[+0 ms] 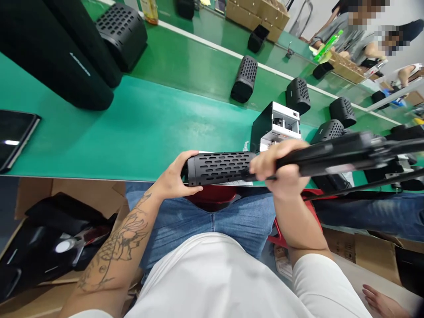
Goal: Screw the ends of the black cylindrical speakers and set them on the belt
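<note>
My left hand [174,176] grips the left end of a black perforated speaker shell [218,168], held sideways just off the near edge of the green belt [132,128]. My right hand [281,170] is closed around the handle of a long black power screwdriver [344,154], which stretches to the right and is blurred. Its tip end meets the right end of the shell, hidden under my fingers. Both hands hover above my lap in blue jeans.
Several black perforated shells [244,79] lie along the belt. A black-and-white box [276,126] stands just behind my hands. Large black speakers [56,57] and a dark tablet [13,137] are at left. A carton of black parts [53,243] sits below left. Other people work at far right.
</note>
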Demonstrator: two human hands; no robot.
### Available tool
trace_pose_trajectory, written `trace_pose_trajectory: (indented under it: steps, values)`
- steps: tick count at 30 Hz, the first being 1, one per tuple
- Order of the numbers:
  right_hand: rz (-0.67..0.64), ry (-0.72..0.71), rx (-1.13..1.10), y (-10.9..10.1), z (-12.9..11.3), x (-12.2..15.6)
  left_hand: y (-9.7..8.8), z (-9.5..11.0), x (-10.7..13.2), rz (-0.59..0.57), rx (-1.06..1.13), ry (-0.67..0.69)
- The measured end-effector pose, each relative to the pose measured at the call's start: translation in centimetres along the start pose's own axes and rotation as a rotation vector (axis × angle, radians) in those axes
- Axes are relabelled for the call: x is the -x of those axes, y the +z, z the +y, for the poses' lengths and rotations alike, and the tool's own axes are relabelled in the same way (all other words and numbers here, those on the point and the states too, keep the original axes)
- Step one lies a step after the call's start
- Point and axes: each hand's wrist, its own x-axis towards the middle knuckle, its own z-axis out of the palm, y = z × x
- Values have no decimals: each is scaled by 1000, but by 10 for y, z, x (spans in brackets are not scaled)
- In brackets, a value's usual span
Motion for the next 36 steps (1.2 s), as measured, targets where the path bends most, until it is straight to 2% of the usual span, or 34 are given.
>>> trace_pose_trajectory:
  steps: [3, 5, 7, 9, 11, 14, 16, 19, 22, 25, 28, 30, 33, 36]
  values:
    - [367, -172, 238, -48, 3, -25, 1, 0, 1, -9, -15, 0]
    - [486, -189, 402, -82, 17, -37, 1, 0, 2, -6, -24, -15]
    - [499, -159, 437, -108, 34, -41, 1, 0, 2, 0, -30, -33]
    - [481, -109, 407, -123, 49, -37, 1, 0, 3, 3, -32, -42]
    - [484, -90, 379, -128, 56, -30, 1, -1, 3, 3, -29, -44]
    - [434, -84, 384, -126, 49, -22, 1, -2, 2, 0, -23, -41]
    - [355, -42, 392, -118, 34, -19, 1, -2, 2, -7, -22, -42]
    - [348, -51, 329, -89, 3, -15, 1, 0, 0, -19, -9, -47]
    - [318, -114, 176, -40, -27, -8, 2, 4, -3, -31, 14, -45]
    - [118, -126, 7, 14, -43, 0, 2, 7, -5, -41, 44, -36]
    - [-62, -99, -84, 57, -38, 6, 3, 10, -6, -33, 71, -22]
    - [-67, -52, -61, 76, -26, 8, 4, 12, -6, -24, 85, -20]
    - [-52, 6, -36, 91, -6, 10, 6, 12, -7, -18, 102, -23]
    - [-64, 46, -30, 96, 7, 12, 8, 10, -8, -8, 121, -13]
